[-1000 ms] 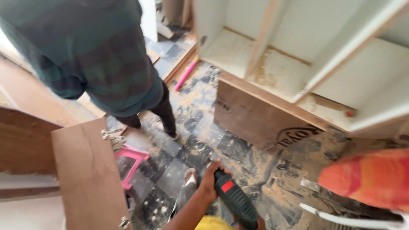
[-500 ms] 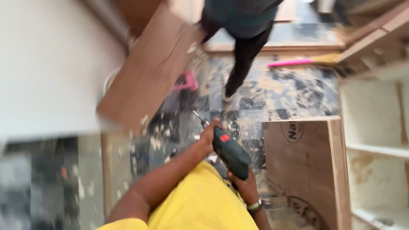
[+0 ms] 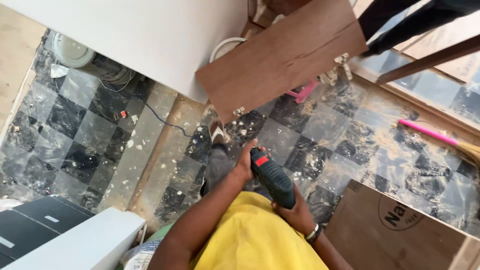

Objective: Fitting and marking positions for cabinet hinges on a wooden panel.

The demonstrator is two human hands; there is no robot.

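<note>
A dark green power drill (image 3: 272, 179) with a red switch is held in front of my yellow shirt, above the dusty checkered floor (image 3: 320, 145). My left hand (image 3: 247, 161) wraps the front of the drill near its chuck. My right hand (image 3: 296, 215), with a band on the wrist, grips the drill's handle from below. The bit is hidden behind my left hand. My foot (image 3: 216, 131) in a sandal stands on the floor just beyond the drill.
A brown wooden panel (image 3: 280, 55) with hinges leans over the floor ahead, beside a large white board (image 3: 150, 35). Another person's legs (image 3: 400, 20) stand at top right. Nearby are a pink stool (image 3: 302, 92), a pink-handled broom (image 3: 425, 131), a brown cabinet side (image 3: 400, 235), a bucket (image 3: 75, 50) and a blue cable (image 3: 165, 120).
The view has swung around and closer to my body. The drill stays in both hands, now nearer my chest. The other person has shifted to the top right corner.
</note>
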